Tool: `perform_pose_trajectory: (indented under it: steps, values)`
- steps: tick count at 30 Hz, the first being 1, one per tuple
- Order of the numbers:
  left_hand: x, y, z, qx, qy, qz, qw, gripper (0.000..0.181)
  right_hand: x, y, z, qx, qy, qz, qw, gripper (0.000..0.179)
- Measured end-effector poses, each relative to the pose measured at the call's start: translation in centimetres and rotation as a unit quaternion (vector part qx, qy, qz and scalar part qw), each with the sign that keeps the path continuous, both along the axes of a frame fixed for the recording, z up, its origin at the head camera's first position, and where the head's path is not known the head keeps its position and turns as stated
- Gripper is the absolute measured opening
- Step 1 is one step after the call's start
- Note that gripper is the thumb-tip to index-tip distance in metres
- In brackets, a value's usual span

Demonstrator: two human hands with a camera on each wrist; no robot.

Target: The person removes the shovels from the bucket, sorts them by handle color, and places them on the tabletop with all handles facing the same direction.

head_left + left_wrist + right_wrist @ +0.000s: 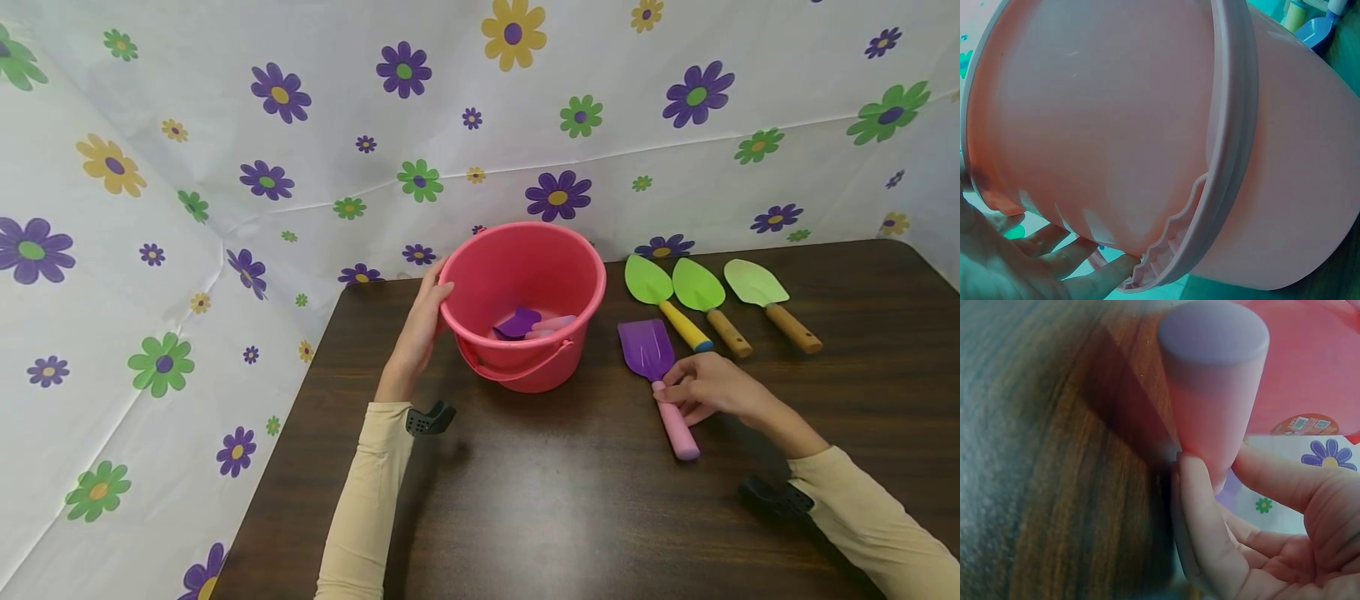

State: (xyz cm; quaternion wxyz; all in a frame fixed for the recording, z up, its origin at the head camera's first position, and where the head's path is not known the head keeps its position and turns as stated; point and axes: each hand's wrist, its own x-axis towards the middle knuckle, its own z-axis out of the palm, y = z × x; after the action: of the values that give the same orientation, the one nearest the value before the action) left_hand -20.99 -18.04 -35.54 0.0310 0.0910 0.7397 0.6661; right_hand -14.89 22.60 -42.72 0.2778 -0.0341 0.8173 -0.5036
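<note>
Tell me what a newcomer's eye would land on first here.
First, the bright pink bucket near the middle of the head view, with the left hand at its rim. Next, to the right of it, the pink-handled purple shovel in the fingers of the right hand. Behind everything, the backdrop of purple, yellow and green flowers also draws attention.

Long cream-yellow sleeves (367, 496), black perforated wrist mounts (429, 419), bare left hand (420, 327), bare right hand (711, 387)
</note>
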Motion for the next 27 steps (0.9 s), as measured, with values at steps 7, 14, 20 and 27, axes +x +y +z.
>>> perform_pose_trajectory:
  steps: [7, 14, 20, 27]
  values:
    - [0.0, 0.0, 0.1, 0.005, 0.001, -0.004, 1.0, 0.062, -0.2, 0.0, 0.1, 0.025, 0.007, 0.008, 0.9996, 0.038]
    - [0.0, 0.1, 0.1, 0.005, 0.002, -0.003, 1.0, 0.062, -0.4, -0.1, 0.6, 0.071, 0.042, 0.033, 0.9961, 0.034]
    - [0.0, 0.2, 0.2, 0.004, 0.0, 0.0, 1.0, 0.062, -0.7, 0.0, 1.7, 0.096, 0.071, 0.046, 0.9918, 0.028]
    - [0.1, 0.0, 0.2, 0.0, -0.002, 0.003, 1.0, 0.062, -1.6, -0.5, 4.3, 0.063, 0.111, 0.056, 0.9902, 0.039]
